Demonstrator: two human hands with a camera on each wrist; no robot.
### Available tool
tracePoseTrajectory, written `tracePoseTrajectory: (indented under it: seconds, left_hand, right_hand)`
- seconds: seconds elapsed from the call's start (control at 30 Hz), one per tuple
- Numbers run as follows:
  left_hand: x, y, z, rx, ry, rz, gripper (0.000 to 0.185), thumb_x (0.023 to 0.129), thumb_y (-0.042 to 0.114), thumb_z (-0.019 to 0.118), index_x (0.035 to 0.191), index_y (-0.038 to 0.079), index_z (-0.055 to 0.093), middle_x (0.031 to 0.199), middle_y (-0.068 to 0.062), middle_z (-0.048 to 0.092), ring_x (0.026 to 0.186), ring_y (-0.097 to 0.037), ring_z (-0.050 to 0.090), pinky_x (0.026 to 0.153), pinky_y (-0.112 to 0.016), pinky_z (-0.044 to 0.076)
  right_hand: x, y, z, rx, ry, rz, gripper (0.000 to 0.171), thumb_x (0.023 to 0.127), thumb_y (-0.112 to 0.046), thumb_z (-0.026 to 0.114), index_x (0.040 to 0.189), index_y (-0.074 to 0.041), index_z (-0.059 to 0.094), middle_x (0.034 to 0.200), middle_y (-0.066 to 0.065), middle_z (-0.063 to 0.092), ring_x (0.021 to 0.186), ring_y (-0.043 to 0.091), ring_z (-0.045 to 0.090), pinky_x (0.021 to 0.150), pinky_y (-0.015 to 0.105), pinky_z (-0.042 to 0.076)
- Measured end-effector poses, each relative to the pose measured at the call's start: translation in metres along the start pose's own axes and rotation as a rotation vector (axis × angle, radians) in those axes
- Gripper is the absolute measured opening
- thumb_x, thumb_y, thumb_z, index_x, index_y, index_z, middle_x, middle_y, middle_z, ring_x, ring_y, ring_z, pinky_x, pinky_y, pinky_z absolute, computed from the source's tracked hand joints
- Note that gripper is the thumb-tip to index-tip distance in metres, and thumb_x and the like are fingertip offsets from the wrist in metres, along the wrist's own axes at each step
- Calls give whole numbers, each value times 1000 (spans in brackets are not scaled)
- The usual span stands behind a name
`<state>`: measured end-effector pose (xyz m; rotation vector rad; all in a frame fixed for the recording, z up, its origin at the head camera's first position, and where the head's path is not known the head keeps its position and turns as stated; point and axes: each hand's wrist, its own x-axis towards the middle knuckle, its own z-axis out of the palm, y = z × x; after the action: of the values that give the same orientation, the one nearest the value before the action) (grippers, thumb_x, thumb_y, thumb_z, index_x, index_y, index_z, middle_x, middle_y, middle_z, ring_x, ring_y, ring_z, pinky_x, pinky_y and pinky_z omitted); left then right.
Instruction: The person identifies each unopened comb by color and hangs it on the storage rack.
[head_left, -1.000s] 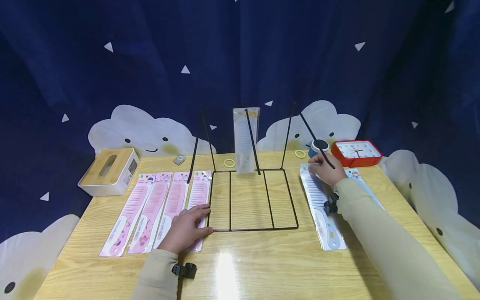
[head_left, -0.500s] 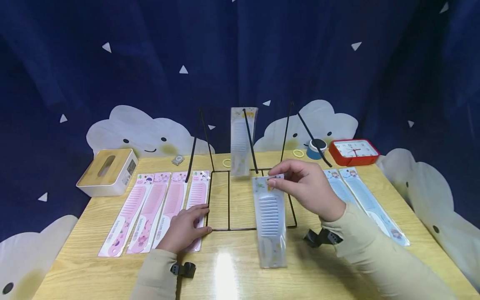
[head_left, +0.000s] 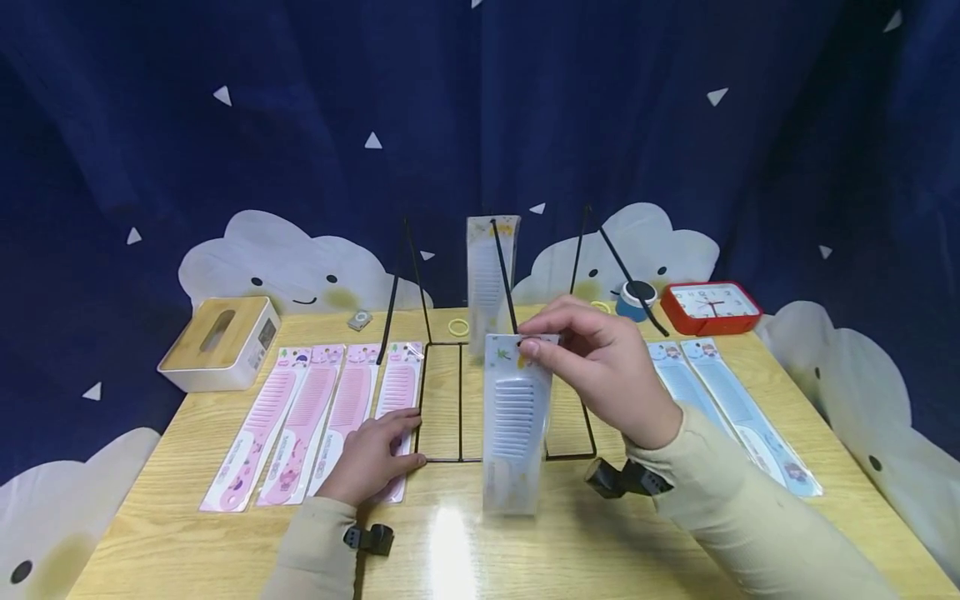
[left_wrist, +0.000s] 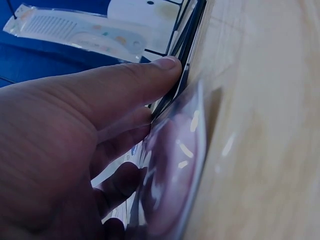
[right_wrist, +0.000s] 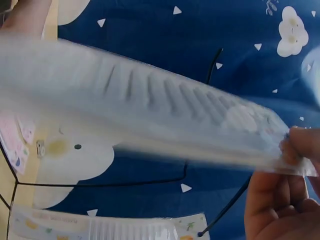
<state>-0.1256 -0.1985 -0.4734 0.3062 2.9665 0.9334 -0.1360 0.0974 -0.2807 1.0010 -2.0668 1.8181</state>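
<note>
Pinching pkgd comb (head_left: 513, 433) by its top edge, R hand (head_left: 611, 375) fronts wire rack (head_left: 461, 408); L hand (head_left: 371, 458), fingers apart, touches rack base.

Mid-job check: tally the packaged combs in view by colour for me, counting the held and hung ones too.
Pink combs: 4
Blue combs: 2
Whitish combs: 2, one in the right hand, one on the rack
Total: 8

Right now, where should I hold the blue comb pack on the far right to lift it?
Probably pinch the far-right blue comb pack at its far end, coming from its outer right edge: it lies flat, and the other blue comb pack sits close along its left. The right hand pinches the pale comb pack by its top end too.
</note>
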Motion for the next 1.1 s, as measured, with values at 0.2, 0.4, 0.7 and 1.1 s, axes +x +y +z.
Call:
tracePoseTrajectory:
  seconds: [0.2,0.4,0.7,1.1]
  left_hand:
    - [-1,-1,-1,13,15,9,57,81,30,84,131,10,67,146,3,56,118,-30,57,98,-56,38]
    - [-2,-2,0,7,19,9,57,81,30,84,131,10,67,145,2,56,120,-32,57,98,-57,38]
    - [-2,-2,3,-10,2,-6,58,81,30,84,132,10,66,146,3,55,121,-32,55,99,-56,37]
    - [1,-1,3,12,8,-10,57,82,31,84,133,11,66,146,5,55,120,-29,56,98,-54,38]
  right_hand:
    - [18,15,1,-4,34,141,12,91,1,70,103,5,72,98,7,70,80,18,64,71,27,55]
    - [58,46,2,60,111,239,20,94,-9,71,107,5,69,96,6,67,84,17,59,74,26,52]
    - [106,84,-3,54,203,358,14,96,-20,70,99,-8,74,101,3,70,93,17,59,82,37,47]
    - [91,105,-34,-97,182,350,22,95,-29,71,102,-8,73,94,3,69,87,17,59,82,33,47]
